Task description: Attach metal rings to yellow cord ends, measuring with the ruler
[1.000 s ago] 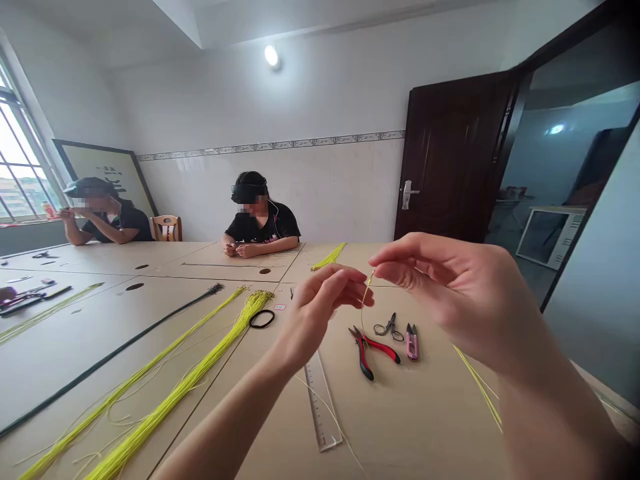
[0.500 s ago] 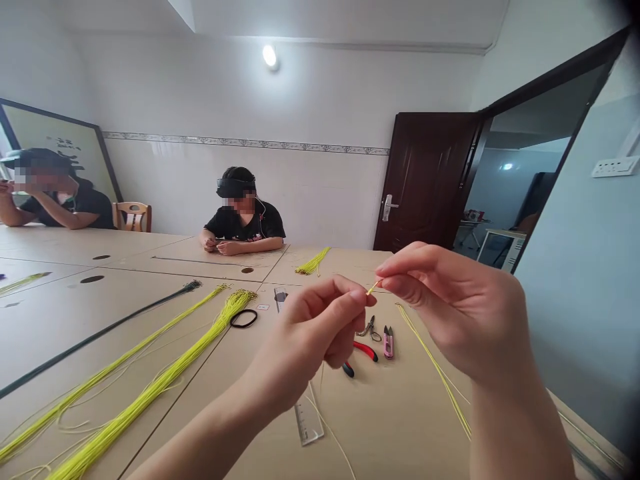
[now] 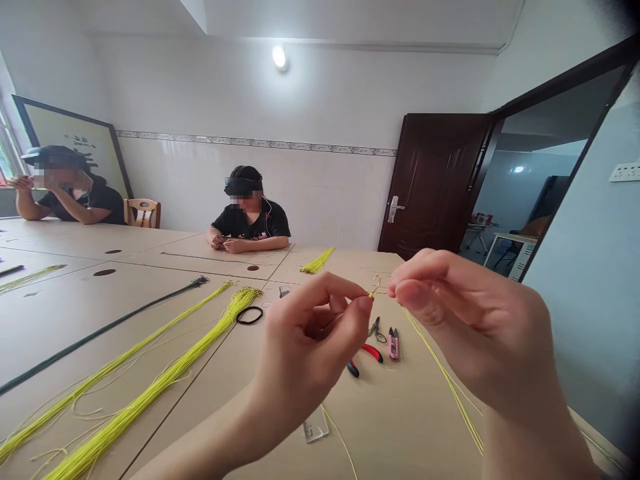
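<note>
My left hand (image 3: 320,347) pinches the end of a thin yellow cord (image 3: 371,295) between thumb and forefinger. A small, curled, gold-coloured tip (image 3: 377,283) sticks up past the fingertips. Below the hand, a length of thin yellow cord (image 3: 340,440) runs down over the table; its link to the pinched end is hidden. My right hand (image 3: 465,320) is just to the right, thumb and forefinger closed together, a small gap away from the curled tip. What those fingers hold, if anything, is too small to make out.
Red-handled pliers (image 3: 373,353), small scissors (image 3: 379,331), pink thread snips (image 3: 394,345) and a clear ruler (image 3: 316,428) lie around my hands. Yellow cord bundles (image 3: 165,367), a dark bundle (image 3: 110,327) and a black band (image 3: 249,315) lie left. Two people (image 3: 253,220) sit across the table.
My right fingers have come off the cord's tip and moved slightly right, exposing its curled end. My left hand still pinches the cord. The view has turned slightly left.
</note>
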The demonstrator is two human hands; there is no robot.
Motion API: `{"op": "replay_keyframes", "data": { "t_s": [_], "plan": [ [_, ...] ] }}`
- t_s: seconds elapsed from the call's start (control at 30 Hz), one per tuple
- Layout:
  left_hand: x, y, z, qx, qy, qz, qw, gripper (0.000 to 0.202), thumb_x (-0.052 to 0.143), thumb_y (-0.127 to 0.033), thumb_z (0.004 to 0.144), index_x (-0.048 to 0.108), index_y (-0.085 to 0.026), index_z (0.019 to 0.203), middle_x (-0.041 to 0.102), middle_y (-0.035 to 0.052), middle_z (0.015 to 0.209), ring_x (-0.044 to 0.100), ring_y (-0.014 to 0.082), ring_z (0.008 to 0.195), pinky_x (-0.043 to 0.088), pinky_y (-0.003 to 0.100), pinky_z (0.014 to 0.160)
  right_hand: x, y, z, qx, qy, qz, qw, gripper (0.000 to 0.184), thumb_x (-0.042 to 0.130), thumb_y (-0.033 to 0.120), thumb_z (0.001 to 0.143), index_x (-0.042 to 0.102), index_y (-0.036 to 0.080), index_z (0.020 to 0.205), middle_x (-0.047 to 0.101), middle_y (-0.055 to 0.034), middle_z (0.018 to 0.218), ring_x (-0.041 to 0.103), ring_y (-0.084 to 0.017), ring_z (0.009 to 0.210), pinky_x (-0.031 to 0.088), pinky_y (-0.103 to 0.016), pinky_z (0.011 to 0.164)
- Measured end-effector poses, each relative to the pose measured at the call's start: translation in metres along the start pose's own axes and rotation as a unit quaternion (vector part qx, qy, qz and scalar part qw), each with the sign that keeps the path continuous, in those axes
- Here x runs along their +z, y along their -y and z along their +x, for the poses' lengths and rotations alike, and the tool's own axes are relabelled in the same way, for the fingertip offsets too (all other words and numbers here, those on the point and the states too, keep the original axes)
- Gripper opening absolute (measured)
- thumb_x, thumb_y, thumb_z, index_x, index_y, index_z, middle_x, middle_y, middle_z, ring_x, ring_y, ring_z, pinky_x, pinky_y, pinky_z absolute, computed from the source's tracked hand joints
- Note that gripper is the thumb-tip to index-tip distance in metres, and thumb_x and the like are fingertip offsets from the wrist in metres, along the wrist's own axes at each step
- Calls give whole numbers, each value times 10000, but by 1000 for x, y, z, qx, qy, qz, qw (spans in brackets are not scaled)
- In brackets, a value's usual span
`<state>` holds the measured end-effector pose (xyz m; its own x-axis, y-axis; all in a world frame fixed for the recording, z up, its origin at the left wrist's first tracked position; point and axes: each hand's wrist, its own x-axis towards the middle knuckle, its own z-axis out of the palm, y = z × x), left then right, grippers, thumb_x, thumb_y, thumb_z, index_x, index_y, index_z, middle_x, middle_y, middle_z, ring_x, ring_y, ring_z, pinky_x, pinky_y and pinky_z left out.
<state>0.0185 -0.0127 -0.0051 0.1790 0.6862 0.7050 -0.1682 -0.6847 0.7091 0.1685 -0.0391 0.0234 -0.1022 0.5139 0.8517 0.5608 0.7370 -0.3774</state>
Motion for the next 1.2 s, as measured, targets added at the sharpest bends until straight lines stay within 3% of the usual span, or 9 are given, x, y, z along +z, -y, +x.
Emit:
{"op": "replay_keyframes", "data": {
  "t_s": [0.13,0.33,0.5,0.83,1.07,1.2],
  "plan": [
    [0,0,-3,46,-9,87,995,133,555,-193,837,544,-188,705,371,-55,508,262,44,418,190,178,363,-2,1,-4,9,64,-1,998,8,610,269,822,606,263,824,595,64,757,554,-60,690,446,-157,620],
    [-1,-3,-4,79,-11,139,987,135,547,-168,828,531,-190,696,338,-62,484,256,49,414,189,181,360,1,1,-6,-2,71,-4,997,31,594,235,838,597,263,825,606,66,791,559,-67,726,439,-182,662],
    [-2,-7,-5,66,-1,103,993,158,528,-175,845,507,-188,689,313,-68,489,245,44,411,171,177,359,4,2,-8,-57,43,-58,996,21,590,223,844,586,238,831,598,52,782,543,-67,704,416,-193,607],
    [-7,-16,-9,-43,79,-66,994,182,537,-265,876,511,-189,713,370,-67,500,231,33,407,160,156,346,7,3,-11,-179,2,-115,977,74,556,137,833,557,211,829,621,-10,804,576,-125,712,475,-269,603],
    [-8,-20,-10,-45,88,-74,992,206,535,-280,877,501,-198,691,347,-60,494,257,45,420,180,163,355,2,15,-12,-179,25,-128,975,65,517,160,861,548,206,827,632,-24,840,608,-155,835,517,-333,794],
    [-9,-21,-9,-50,90,-88,991,200,537,-285,876,494,-206,698,329,-62,488,238,46,414,159,164,349,-8,11,-6,-237,66,-139,959,95,582,185,826,603,241,900,659,-17,846,629,-182,813,549,-363,806]
  ]
}}
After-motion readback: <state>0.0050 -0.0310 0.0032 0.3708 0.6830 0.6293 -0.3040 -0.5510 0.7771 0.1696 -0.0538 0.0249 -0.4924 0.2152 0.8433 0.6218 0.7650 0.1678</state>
